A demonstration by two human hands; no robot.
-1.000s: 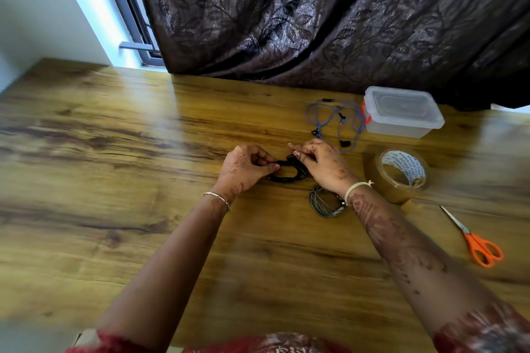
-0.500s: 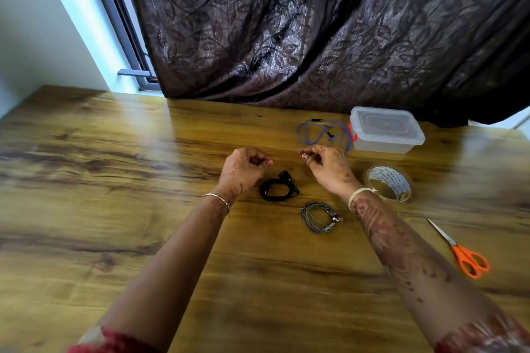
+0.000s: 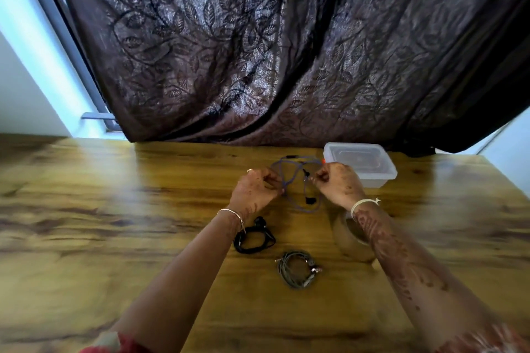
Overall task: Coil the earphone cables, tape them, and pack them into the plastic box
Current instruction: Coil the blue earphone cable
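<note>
A loose purple earphone cable [image 3: 298, 180] lies spread on the wooden table [image 3: 114, 223] beside a clear lidded plastic box [image 3: 361, 163]. My left hand [image 3: 258, 190] pinches the cable at its left side. My right hand [image 3: 337, 183] pinches it at its right side, just in front of the box. Nearer to me lie a coiled black earphone [image 3: 253, 239] and a coiled grey earphone [image 3: 298, 268]. A roll of clear tape [image 3: 348, 238] sits partly under my right forearm.
A dark patterned curtain [image 3: 272, 51] hangs right behind the table's far edge. A window frame [image 3: 71, 51] is at the far left. The box lid is on.
Both hands let go of the black coil and moved away from me to the purple cable, taking hold of it. The view tilted upward; the scissors left the frame.
</note>
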